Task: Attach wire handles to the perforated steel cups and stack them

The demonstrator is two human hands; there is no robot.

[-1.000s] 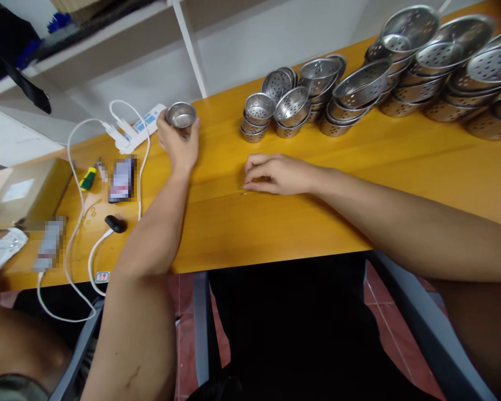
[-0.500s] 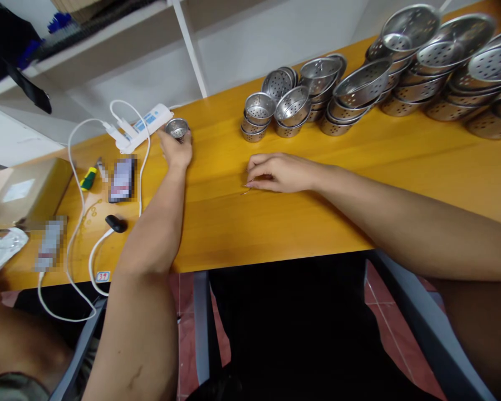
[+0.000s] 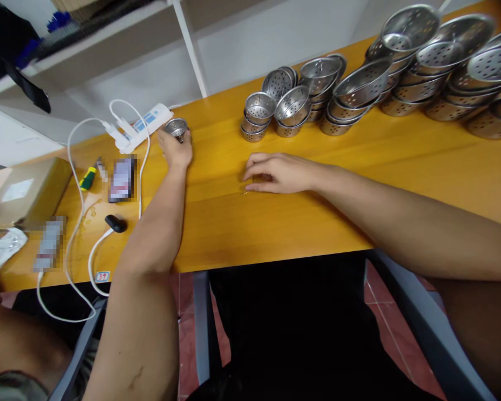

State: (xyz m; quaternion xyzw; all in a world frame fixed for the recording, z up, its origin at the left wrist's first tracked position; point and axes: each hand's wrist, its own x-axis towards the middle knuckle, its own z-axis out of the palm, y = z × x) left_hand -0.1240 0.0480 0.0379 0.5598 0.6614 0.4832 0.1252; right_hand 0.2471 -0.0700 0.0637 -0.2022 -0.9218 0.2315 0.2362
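From where I stand: red "39" (last digit possibly 7) on a blue-bordered sticker [image 3: 102,277], front edge of the desk [image 3: 225,236], left of the left fingers [image 3: 163,142]. White label [image 3: 18,190] on the carton [image 3: 48,192], farther left of them: illegible.

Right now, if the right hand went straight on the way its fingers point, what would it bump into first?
Leaving aside a thin, unclear sliver right beside it, the right hand would probably meet the person's left forearm. Height is hard to judge here, so it might pass above instead.
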